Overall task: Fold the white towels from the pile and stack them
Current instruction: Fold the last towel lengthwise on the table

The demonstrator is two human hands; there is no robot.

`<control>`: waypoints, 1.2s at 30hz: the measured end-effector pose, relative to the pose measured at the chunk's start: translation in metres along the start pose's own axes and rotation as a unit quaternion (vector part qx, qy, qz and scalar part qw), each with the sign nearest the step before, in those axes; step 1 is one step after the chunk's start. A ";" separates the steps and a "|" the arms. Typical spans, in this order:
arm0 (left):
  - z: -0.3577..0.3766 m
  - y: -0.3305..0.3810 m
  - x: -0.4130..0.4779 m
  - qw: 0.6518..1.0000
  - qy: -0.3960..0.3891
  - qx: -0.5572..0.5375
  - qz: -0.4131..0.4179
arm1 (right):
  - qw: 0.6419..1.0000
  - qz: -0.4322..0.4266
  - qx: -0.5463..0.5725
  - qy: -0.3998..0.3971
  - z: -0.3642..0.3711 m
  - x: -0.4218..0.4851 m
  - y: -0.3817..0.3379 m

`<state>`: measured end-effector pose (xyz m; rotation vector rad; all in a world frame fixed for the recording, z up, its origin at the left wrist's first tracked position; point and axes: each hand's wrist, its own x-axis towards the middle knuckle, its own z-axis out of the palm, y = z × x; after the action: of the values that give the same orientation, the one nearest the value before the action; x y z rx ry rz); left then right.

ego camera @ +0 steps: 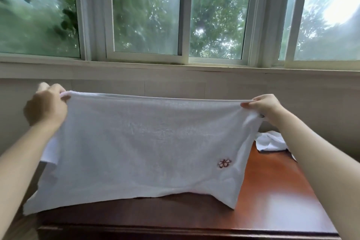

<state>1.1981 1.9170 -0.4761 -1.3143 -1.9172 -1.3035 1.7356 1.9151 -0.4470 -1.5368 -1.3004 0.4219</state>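
Bare forearms (pixel 315 154) — left hand (pixel 47 103), right hand (pixel 266 106) bare.

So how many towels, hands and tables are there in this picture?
spread towel: 1
crumpled white heap: 1, cannot tell how many towels are in it
hands: 2, left hand and right hand
wooden table: 1
Total: 5

We are holding a white towel (pixel 140 142) spread wide by its top corners, hanging down to the worktop (pixel 272 191), with a small embroidered flower (pixel 224 163) low on its right. Crumpled white towels (pixel 269 143) are lying at the far right.
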 end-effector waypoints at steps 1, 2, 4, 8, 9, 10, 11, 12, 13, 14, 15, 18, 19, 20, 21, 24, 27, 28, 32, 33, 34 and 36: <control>-0.002 0.002 0.003 1.000 0.015 -0.003 0.014 | 1.000 -0.001 0.011 -0.003 -0.005 0.001 -0.004; -0.004 0.005 0.006 0.999 0.024 -0.007 0.025 | 1.000 -0.001 0.015 -0.004 -0.010 0.003 -0.009; -0.007 0.011 0.015 0.999 0.033 -0.016 0.036 | 1.000 0.005 0.016 -0.009 -0.017 0.005 -0.018; -0.002 0.017 0.028 0.997 0.045 -0.045 0.033 | 0.997 0.051 0.047 -0.021 -0.034 0.015 -0.027; 0.002 0.017 0.031 0.998 0.033 -0.053 0.031 | 0.997 0.056 0.044 -0.026 -0.038 0.019 -0.027; 0.008 0.018 0.034 0.998 0.012 -0.059 0.034 | 0.998 0.053 0.027 -0.023 -0.040 0.024 -0.024; 0.015 0.018 0.035 0.997 -0.014 -0.066 0.042 | 0.999 0.046 -0.004 -0.014 -0.039 0.029 -0.020; 0.024 0.019 0.036 0.995 -0.043 -0.069 0.050 | 0.998 0.038 -0.049 -0.001 -0.035 0.035 -0.015; 0.036 0.020 0.036 0.993 -0.072 -0.071 0.054 | 0.995 0.030 -0.095 0.011 -0.028 0.040 -0.007; 0.051 0.023 0.035 0.991 -0.098 -0.070 0.056 | 0.990 0.029 -0.137 0.023 -0.019 0.047 0.003; 0.069 0.027 0.031 0.989 -0.120 -0.067 0.057 | 0.983 0.035 -0.177 0.035 -0.007 0.054 0.015; 0.136 0.040 0.014 0.983 -0.169 -0.046 0.046 | 0.964 0.101 -0.240 0.059 0.041 0.078 0.064; 0.160 0.041 0.005 0.981 -0.189 -0.018 0.042 | 0.958 0.119 -0.253 0.059 0.059 0.087 0.082; 0.184 0.040 -0.005 0.977 -0.208 0.013 0.043 | 0.955 0.139 -0.255 0.058 0.077 0.092 0.099; 0.204 0.039 -0.013 0.973 -0.224 0.040 0.029 | 0.957 0.152 -0.241 0.061 0.093 0.097 0.117; 0.252 0.030 -0.033 0.968 -0.245 0.023 -0.049 | 0.963 0.157 -0.208 0.067 0.131 0.105 0.166; 0.267 0.026 -0.050 0.968 -0.234 0.023 -0.091 | 0.970 0.118 -0.205 0.055 0.155 0.108 0.198; 0.269 0.024 -0.059 0.968 -0.234 0.048 -0.081 | 0.972 0.113 -0.201 0.036 0.162 0.106 0.206; 0.266 0.027 -0.125 0.941 -0.315 0.124 0.015 | 0.943 0.152 -0.295 -0.015 0.198 0.068 0.238; 0.264 0.030 -0.150 0.929 -0.343 0.135 0.039 | 0.924 0.143 -0.353 -0.015 0.207 0.054 0.244; 0.260 0.035 -0.178 0.919 -0.366 0.137 0.061 | 0.907 0.113 -0.404 -0.029 0.217 0.039 0.250; 0.248 0.043 -0.224 0.905 -0.400 0.102 0.101 | 0.886 0.023 -0.453 -0.095 0.234 0.013 0.259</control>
<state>1.3637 2.0420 -0.7418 -2.0664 -2.2397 -0.4430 1.6893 2.0670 -0.7577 -2.3372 -1.7424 -0.0500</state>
